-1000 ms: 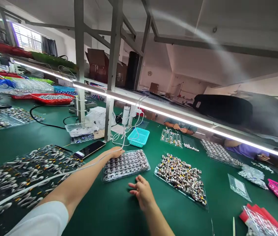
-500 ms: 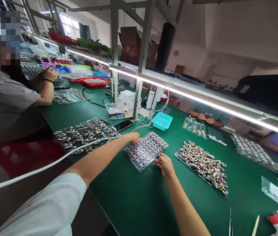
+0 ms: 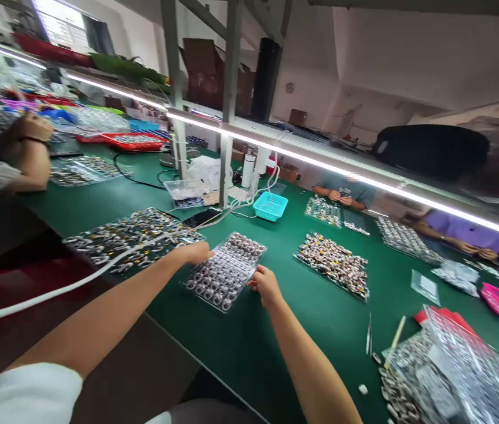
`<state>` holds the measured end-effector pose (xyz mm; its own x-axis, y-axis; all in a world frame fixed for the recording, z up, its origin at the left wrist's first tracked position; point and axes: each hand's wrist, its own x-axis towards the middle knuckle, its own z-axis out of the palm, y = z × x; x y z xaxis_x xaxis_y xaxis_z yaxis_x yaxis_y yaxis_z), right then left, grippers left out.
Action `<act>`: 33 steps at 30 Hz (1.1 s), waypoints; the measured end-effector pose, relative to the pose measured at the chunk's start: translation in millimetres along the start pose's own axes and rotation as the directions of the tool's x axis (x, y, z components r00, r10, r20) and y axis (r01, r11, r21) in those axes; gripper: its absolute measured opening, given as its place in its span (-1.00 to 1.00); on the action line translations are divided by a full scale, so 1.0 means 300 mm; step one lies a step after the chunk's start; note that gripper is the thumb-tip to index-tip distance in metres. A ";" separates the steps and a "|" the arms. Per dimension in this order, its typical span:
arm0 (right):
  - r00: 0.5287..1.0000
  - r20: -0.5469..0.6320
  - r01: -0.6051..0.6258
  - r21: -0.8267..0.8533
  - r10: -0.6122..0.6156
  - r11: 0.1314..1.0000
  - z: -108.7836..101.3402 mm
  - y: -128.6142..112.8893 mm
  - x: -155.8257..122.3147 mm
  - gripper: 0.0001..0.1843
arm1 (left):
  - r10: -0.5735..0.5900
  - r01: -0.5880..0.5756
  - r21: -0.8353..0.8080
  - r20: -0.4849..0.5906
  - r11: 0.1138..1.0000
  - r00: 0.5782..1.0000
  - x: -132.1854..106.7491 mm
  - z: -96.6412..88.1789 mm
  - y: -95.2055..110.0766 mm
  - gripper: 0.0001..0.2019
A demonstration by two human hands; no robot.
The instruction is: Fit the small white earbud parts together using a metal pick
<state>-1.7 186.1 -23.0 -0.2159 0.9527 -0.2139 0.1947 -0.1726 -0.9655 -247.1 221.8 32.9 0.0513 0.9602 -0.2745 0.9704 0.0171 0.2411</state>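
Observation:
A clear plastic tray (image 3: 246,277) filled with rows of small pale ring-shaped parts lies on the green table between my hands. My left hand (image 3: 196,253) grips its left edge, the fingertips partly hidden over the parts. At the opposite edge, my right hand (image 3: 267,285) is closed with bent fingers on the rim. Left of the tray, beyond my left forearm, lies a wide tray of grey, white and yellow parts (image 3: 121,235). Another tray heaped with similar parts (image 3: 333,265) is to the right.
A white cable (image 3: 77,284) crosses above my left forearm. Behind the tray are a phone (image 3: 203,218), a turquoise basket (image 3: 270,207) and a metal post (image 3: 227,118). Tweezers (image 3: 368,334) and plastic bags (image 3: 465,359) lie right. Several co-workers sit around the table.
The view has swung to the right, bringing bags and a pink tray into sight. The tray between my hands has come slightly nearer and turned a little. My right hand's fingers have closed at its edge.

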 end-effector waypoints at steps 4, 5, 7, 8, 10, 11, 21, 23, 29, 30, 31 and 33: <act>0.998 -0.051 0.023 -0.140 -0.030 0.990 -0.032 0.010 -0.011 -0.80 | 0.007 -0.007 0.033 0.004 0.999 1.000 -0.013 -0.013 -0.010 -0.58; 0.996 -0.079 0.032 -0.183 -0.047 0.983 -0.066 0.019 -0.022 -0.78 | 0.011 -0.011 0.041 -0.016 0.999 1.000 -0.027 -0.009 -0.012 -0.57; 0.985 -0.145 0.053 -0.285 -0.097 0.957 -0.170 0.042 -0.060 -0.66 | 0.011 -0.004 0.064 -0.101 0.998 0.995 -0.083 0.023 -0.003 -0.55; 0.975 -0.181 0.058 -0.345 -0.127 0.937 -0.239 0.056 -0.084 -0.63 | 0.028 -0.016 0.073 -0.160 0.997 0.987 -0.126 0.053 0.010 -0.54; 0.945 -0.267 0.041 -0.473 -0.187 0.880 -0.395 0.084 -0.133 -0.69 | 0.204 -0.192 0.072 -0.403 0.979 0.892 -0.235 0.144 0.060 -0.56; 0.927 -0.313 0.008 -0.534 -0.207 0.845 -0.475 0.097 -0.153 -0.72 | 0.342 -0.356 0.072 -0.504 0.932 0.793 -0.294 0.202 0.097 -0.58; 0.862 -0.406 -0.242 -0.856 -0.304 0.456 -0.794 0.183 -0.084 -0.69 | 0.576 -0.569 0.111 -0.276 0.814 0.770 -0.313 0.563 0.398 -0.47; 0.860 -0.398 -0.245 -0.872 -0.321 0.425 -0.794 0.192 -0.056 -0.69 | 0.520 -0.515 0.090 -0.245 0.853 0.818 -0.279 0.557 0.405 -0.42; 0.867 -0.339 -0.184 -0.900 -0.367 0.396 -0.774 0.212 -0.048 -0.69 | 0.412 -0.406 0.073 -0.194 0.911 0.890 -0.280 0.547 0.453 -0.36; 0.869 -0.322 -0.166 -0.905 -0.375 0.393 -0.761 0.215 -0.061 -0.69 | 0.407 -0.402 0.065 -0.197 0.913 0.892 -0.280 0.548 0.458 -0.37; 0.872 -0.305 -0.146 -0.909 -0.383 0.390 -0.744 0.218 -0.079 -0.71 | 0.403 -0.401 0.055 -0.205 0.915 0.892 -0.278 0.548 0.461 -0.37; 0.876 -0.272 -0.108 -0.915 -0.399 0.389 -0.699 0.223 -0.127 -0.79 | 0.397 -0.401 0.031 -0.223 0.916 0.890 -0.268 0.547 0.462 -0.38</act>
<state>220.2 190.7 -48.4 -0.0060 0.9713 0.2380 0.9744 0.0592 -0.2171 -78.1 101.2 -64.3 0.3785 0.9237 0.0591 0.8751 -0.3780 0.3021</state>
